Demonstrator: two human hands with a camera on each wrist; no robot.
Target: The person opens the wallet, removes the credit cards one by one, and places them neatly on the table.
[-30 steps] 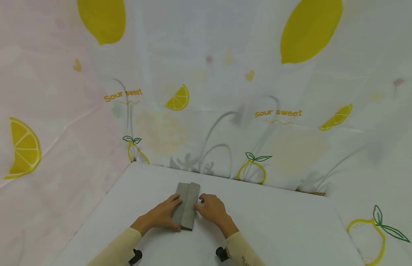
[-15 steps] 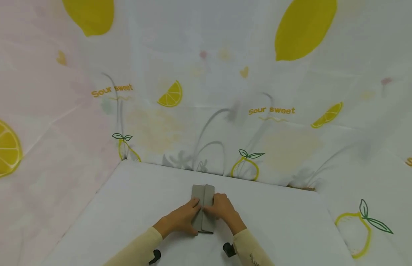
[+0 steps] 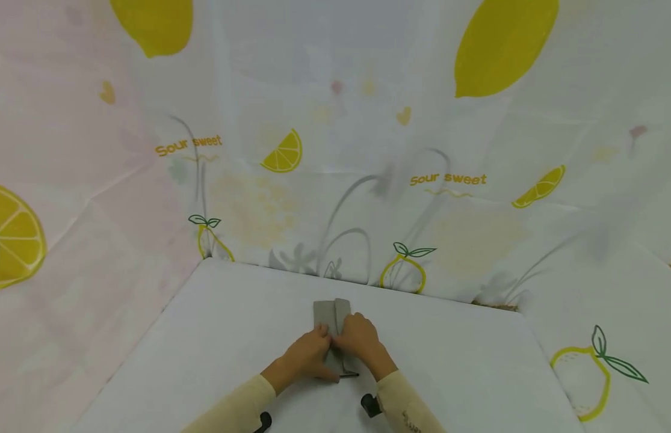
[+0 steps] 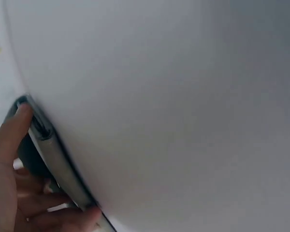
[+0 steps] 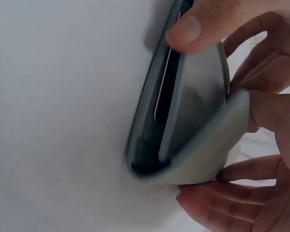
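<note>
Right wrist cam shows a dark slot (image 5: 167, 92) in the grey case (image 3: 325, 311), hidden from head. My left hand (image 3: 307, 355) grips the case, right hand (image 3: 362, 340) pinches its flap (image 5: 203, 150). White table (image 3: 454, 361) underneath, lemon-print wall (image 3: 335, 132) behind

We are looking into a small closed-in nook, where a plain white table (image 3: 454, 367) has its far edge against a pale wall covering (image 3: 313, 48); whether it belongs to a home, an office or a studio, we cannot tell. The covering, creased like thin sheeting, also rises beside the left and right edges, and a narrow brown strip (image 3: 494, 306) shows at the far right corner. Across it we see printed lemons (image 3: 505, 51), lemon slices (image 3: 283, 153), small hearts (image 3: 404, 116) and the words "Sour sweet" (image 3: 448, 180).
</note>
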